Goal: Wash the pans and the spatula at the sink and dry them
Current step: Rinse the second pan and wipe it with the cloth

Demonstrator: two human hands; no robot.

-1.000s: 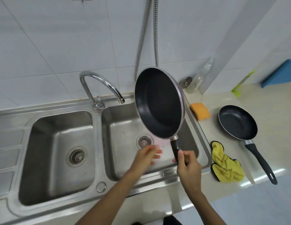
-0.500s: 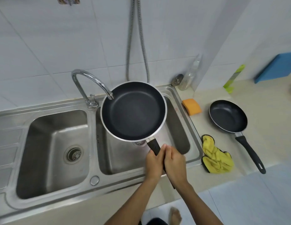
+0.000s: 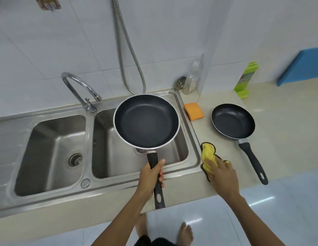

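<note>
**One pan held over the sink, the other hand on the cloth**

Well to the left of the left hand lies the left basin of the steel sink (image 3: 48,139). The curved faucet (image 3: 78,87) stands beyond it, up and left of that hand. The large pan (image 3: 145,123) hangs level over the right basin, just ahead of the left hand, its dark inside facing up.

The left hand (image 3: 151,176) has its fingers and thumb wrapped tightly round the pan's black handle, and the handle's end sticks out below the fist.

The right hand (image 3: 223,174) is laid on the yellow cloth (image 3: 208,155) with its fingers stretched out over it. The cloth lies crumpled on the counter (image 3: 287,139), touching the sink's right edge. An orange sponge (image 3: 193,113) sits ahead of the right hand.

To the right of that hand the small pan (image 3: 232,121) rests on the counter, with its handle pointing toward the person.
</note>
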